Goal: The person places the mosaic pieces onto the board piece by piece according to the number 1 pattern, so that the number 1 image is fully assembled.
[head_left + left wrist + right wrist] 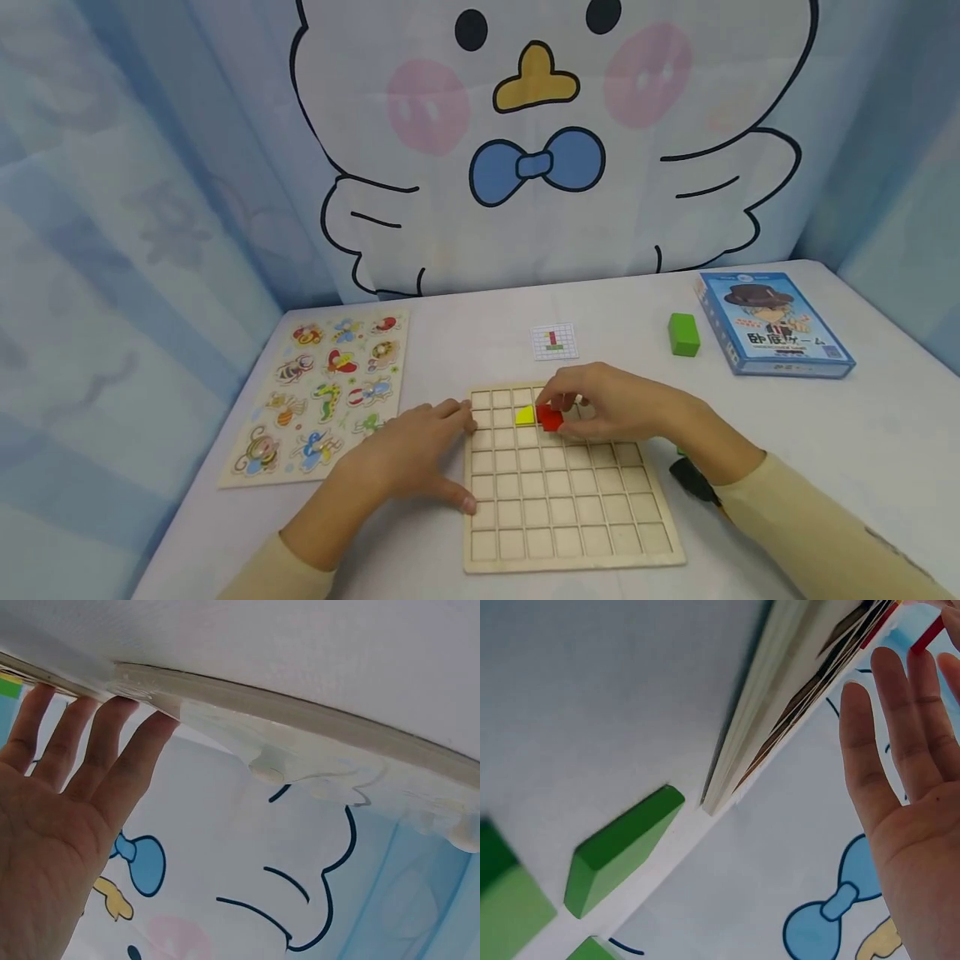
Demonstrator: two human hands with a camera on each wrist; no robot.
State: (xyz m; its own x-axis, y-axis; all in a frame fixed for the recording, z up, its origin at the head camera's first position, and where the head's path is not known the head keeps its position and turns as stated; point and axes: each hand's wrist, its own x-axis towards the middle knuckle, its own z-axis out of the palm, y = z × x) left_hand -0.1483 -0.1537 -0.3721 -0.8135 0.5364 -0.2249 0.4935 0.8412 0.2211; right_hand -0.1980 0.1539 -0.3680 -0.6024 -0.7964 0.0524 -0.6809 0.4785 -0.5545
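A wooden grid board point(517, 542) lies flat in front of me. My left hand point(412, 454) rests at its left edge, fingers and thumb spread along the rim; in the left wrist view the fingers look nearly straight. Over the upper rows, my right hand point(611, 404) pinches a red block point(551, 417) between thumb and fingers. Part of a red block point(928, 634) also shows at the fingertips in the right wrist view. A yellow block point(524, 415) sits on the grid just left of the red one. Whether the red block touches the board is hard to see.
Behind the board lies a small grid card point(554, 342) with a coloured pattern. A green block point(683, 335) and a blue game box point(783, 323) stand back right. A picture board point(315, 392) lies left. A dark object point(693, 481) is partly under the right arm.
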